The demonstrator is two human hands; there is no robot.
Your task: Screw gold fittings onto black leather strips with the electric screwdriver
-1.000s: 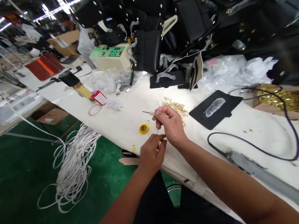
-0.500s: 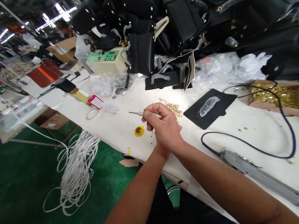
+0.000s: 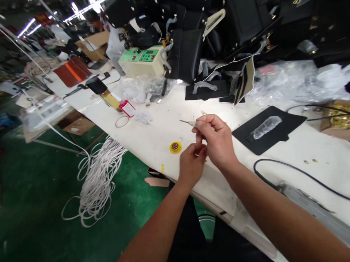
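Observation:
My right hand [image 3: 217, 138] is closed around a thin pointed tool [image 3: 187, 122] with a pale handle, its metal tip aimed left. Below and slightly left of it, my left hand [image 3: 191, 165] has its fingers pinched together; whatever they grip is too small to make out. Both hands are close together over the white table [image 3: 152, 137]. A round yellow dish of small dark metal parts [image 3: 175, 147] lies just left of my hands. Right of them is a black flat piece [image 3: 262, 142] with a plastic-wrapped strap on it.
Black bags [image 3: 186, 55] are piled at the back beside a green-topped machine [image 3: 143, 63]. A box of gold parts [image 3: 341, 120] stands at the right. A grey tool [image 3: 314, 208] and its cable lie at the front right. Bundled white cord [image 3: 102, 184] rests on the green floor.
The view has shifted, so the table things appear further right. My left hand, mostly hidden behind my right hand before, now shows below it with pinched fingers. The tool stays in my right hand.

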